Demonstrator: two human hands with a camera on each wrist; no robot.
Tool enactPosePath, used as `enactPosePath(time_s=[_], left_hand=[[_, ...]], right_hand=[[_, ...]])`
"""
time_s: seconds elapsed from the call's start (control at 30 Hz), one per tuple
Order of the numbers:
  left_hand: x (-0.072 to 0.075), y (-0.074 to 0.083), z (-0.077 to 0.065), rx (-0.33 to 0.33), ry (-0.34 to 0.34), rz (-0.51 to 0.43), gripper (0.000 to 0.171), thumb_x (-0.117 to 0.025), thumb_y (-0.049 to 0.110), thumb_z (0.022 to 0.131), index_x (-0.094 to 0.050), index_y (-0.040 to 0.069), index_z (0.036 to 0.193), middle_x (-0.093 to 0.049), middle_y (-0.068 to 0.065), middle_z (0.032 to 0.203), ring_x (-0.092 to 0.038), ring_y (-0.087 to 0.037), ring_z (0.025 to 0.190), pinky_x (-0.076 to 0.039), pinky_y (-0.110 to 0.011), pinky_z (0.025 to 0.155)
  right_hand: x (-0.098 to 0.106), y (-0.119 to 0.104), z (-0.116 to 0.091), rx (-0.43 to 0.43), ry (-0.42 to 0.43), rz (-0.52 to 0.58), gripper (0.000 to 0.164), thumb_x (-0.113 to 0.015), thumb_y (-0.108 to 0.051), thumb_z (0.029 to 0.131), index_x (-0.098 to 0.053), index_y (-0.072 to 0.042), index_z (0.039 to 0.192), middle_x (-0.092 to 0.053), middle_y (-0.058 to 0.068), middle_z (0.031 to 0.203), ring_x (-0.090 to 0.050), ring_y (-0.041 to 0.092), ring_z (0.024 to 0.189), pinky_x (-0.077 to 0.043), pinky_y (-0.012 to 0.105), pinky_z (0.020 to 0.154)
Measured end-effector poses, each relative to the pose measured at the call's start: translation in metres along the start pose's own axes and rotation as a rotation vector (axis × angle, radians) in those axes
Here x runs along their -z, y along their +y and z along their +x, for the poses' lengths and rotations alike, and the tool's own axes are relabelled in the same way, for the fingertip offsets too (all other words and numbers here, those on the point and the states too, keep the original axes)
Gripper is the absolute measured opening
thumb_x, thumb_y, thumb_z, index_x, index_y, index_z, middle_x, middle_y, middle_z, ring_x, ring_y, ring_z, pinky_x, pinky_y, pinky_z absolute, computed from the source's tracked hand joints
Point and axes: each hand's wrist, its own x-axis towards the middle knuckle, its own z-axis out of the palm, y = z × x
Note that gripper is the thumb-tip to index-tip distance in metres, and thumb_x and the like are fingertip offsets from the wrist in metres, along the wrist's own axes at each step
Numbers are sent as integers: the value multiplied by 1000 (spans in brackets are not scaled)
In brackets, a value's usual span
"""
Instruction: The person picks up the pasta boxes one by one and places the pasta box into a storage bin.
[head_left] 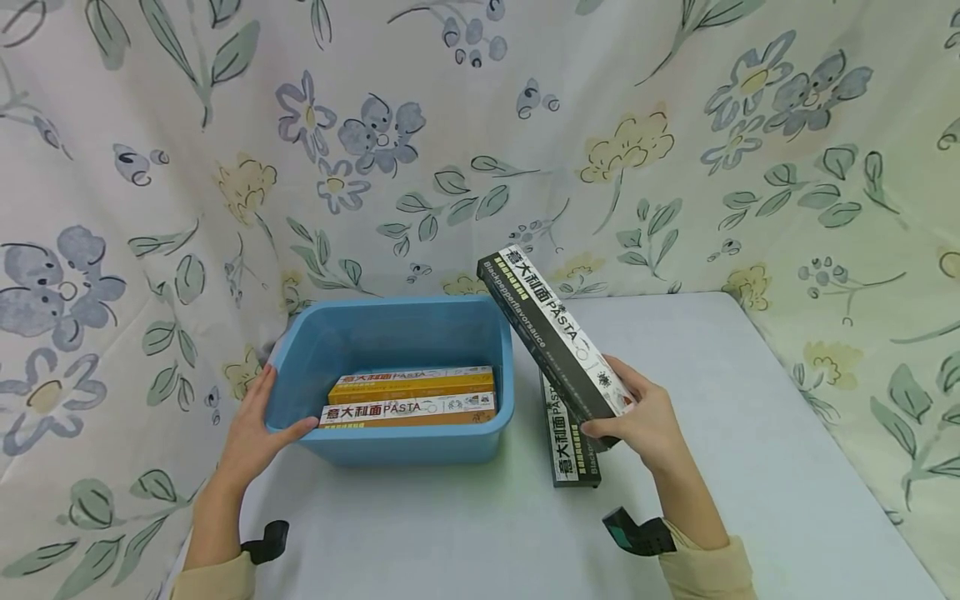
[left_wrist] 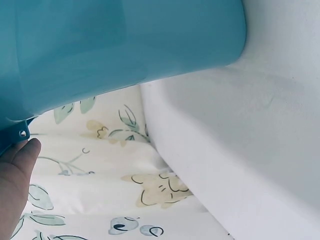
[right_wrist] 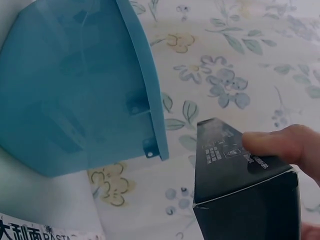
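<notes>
My right hand [head_left: 637, 417] grips the lower end of a black-and-white pasta box [head_left: 555, 333], held tilted up beside a blue plastic bin [head_left: 412, 450]. In the right wrist view, the thumb [right_wrist: 270, 144] lies along a dark face of this box [right_wrist: 235, 165]. Under its lower end, a second black pasta box [head_left: 573, 458] lies on the table, partly covered. My left hand [head_left: 255, 425] holds the bin's left front corner, thumb over the rim. Inside the bin lie an orange-and-white pasta box [head_left: 408, 410] and a yellow-and-white one [head_left: 412, 385] behind it.
The white table [head_left: 720, 400] extends to the right of the bin and in front of it. A floral curtain [head_left: 465, 150] hangs behind the table and along its sides. The bin stands near the table's left back edge.
</notes>
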Motion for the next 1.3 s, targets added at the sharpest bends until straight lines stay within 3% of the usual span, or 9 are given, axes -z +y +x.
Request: enactPosePath(time_s=[0.53, 1.3], left_hand=[[-1, -1, 2, 13, -12, -2, 107, -75, 42, 82, -7, 5, 156, -2, -18, 162, -8, -51, 142, -20, -77, 99], [-1, 1, 0, -3, 2, -19, 107, -75, 40, 81, -9, 3, 156, -4, -20, 161, -10, -53, 141, -21, -77, 99]], right_hand=[[-9, -3, 16, 48, -67, -43, 95, -80, 7, 60, -42, -5, 146, -47, 20, 135, -47, 31, 106, -50, 29, 77], [-10, -25, 31, 184, -174, -79, 97, -82, 6, 56, -45, -2, 144, -50, 22, 130, -49, 28, 100, -51, 29, 74]])
